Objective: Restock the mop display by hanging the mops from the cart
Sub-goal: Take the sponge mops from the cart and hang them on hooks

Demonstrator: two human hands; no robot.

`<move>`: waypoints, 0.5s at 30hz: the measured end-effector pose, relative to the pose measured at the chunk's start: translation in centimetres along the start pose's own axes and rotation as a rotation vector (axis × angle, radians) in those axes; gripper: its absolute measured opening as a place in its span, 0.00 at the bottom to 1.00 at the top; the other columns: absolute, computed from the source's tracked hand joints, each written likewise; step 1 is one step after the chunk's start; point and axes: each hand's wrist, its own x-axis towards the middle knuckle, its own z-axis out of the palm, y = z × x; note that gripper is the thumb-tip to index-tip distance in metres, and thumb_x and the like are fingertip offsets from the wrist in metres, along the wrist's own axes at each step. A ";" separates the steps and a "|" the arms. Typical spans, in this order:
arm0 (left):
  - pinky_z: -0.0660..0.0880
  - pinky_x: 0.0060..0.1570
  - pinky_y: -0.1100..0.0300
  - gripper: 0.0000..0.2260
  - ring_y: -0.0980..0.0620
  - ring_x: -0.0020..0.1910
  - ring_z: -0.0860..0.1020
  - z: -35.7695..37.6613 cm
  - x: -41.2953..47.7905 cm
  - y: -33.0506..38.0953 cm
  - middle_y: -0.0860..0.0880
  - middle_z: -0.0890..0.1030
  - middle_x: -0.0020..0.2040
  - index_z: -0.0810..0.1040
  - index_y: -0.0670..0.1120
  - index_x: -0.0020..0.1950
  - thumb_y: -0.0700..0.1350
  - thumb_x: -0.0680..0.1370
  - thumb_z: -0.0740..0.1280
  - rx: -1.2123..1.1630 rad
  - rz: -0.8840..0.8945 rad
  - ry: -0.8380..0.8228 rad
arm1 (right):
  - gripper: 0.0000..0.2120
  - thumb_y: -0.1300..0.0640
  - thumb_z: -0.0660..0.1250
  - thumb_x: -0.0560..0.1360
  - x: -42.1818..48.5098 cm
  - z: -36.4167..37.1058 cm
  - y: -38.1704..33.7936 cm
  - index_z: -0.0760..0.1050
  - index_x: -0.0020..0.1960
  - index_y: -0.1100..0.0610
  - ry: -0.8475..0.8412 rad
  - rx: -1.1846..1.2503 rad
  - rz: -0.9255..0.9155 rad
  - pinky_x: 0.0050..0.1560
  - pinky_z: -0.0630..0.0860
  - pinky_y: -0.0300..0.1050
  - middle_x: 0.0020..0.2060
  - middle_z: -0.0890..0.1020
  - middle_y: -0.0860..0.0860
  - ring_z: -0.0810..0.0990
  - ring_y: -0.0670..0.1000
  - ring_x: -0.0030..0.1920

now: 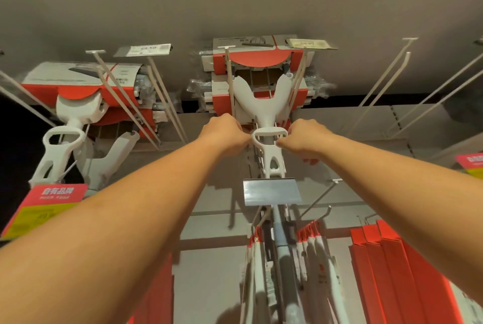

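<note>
1. White plastic loop [269,132] tops the mop [271,164], which is up at the display's centre, just in front of the boxed mops [258,62] and above a tag holder [270,191].
2. Left grip [227,136] pinches the loop's left end with curled fingers. Right grip [300,138] pinches its right end the same way.
3. Holding both ends likely keeps the loop level and square to the peg, so that the long pole below does not swing it sideways.
4. Both arms reach up and forward because the peg row is high on the wall.
5. The peg under the loop is mostly hidden, so I cannot tell whether the loop is already threaded on or just short of the tip.
6. Bare pegs [379,83] to the right suggest more mops are due there. Hung mops [62,138] to the left show the target pose, loop outward and head toward the wall.
7. The cart is out of view.
</note>
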 end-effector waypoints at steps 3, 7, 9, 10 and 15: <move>0.79 0.50 0.53 0.14 0.46 0.49 0.80 -1.2 -2.1 1.4 0.44 0.82 0.51 0.83 0.43 0.54 0.52 0.76 0.67 0.113 -0.011 -0.031 | 0.11 0.53 0.64 0.76 -2.2 -1.4 -0.9 0.72 0.54 0.58 -0.076 -0.024 -0.036 0.34 0.81 0.46 0.38 0.75 0.54 0.80 0.55 0.36; 0.76 0.44 0.56 0.14 0.46 0.47 0.79 -2.1 -5.0 3.4 0.45 0.82 0.49 0.82 0.44 0.53 0.52 0.75 0.67 0.254 -0.042 -0.067 | 0.09 0.55 0.63 0.76 -5.2 -3.1 -1.2 0.70 0.51 0.60 -0.177 -0.049 -0.097 0.31 0.79 0.44 0.37 0.75 0.55 0.78 0.53 0.30; 0.74 0.42 0.56 0.12 0.46 0.45 0.78 -2.6 -6.8 4.4 0.47 0.80 0.46 0.81 0.45 0.52 0.52 0.76 0.66 0.321 -0.070 -0.101 | 0.10 0.55 0.62 0.76 -6.7 -3.7 -1.0 0.71 0.52 0.61 -0.212 -0.059 -0.124 0.29 0.77 0.43 0.37 0.75 0.56 0.77 0.53 0.30; 0.73 0.40 0.57 0.12 0.47 0.44 0.78 -2.9 -7.7 4.8 0.47 0.79 0.43 0.81 0.45 0.51 0.51 0.76 0.66 0.348 -0.086 -0.113 | 0.09 0.54 0.62 0.77 -7.5 -4.0 -0.7 0.71 0.51 0.61 -0.231 -0.067 -0.135 0.29 0.77 0.43 0.38 0.75 0.56 0.77 0.54 0.31; 0.70 0.36 0.58 0.09 0.47 0.40 0.76 -4.3 -12.9 7.1 0.49 0.77 0.37 0.82 0.45 0.47 0.48 0.74 0.65 0.433 -0.161 -0.130 | 0.09 0.54 0.62 0.74 -11.5 -5.2 0.4 0.73 0.51 0.59 -0.282 -0.084 -0.192 0.32 0.75 0.43 0.41 0.77 0.55 0.76 0.52 0.33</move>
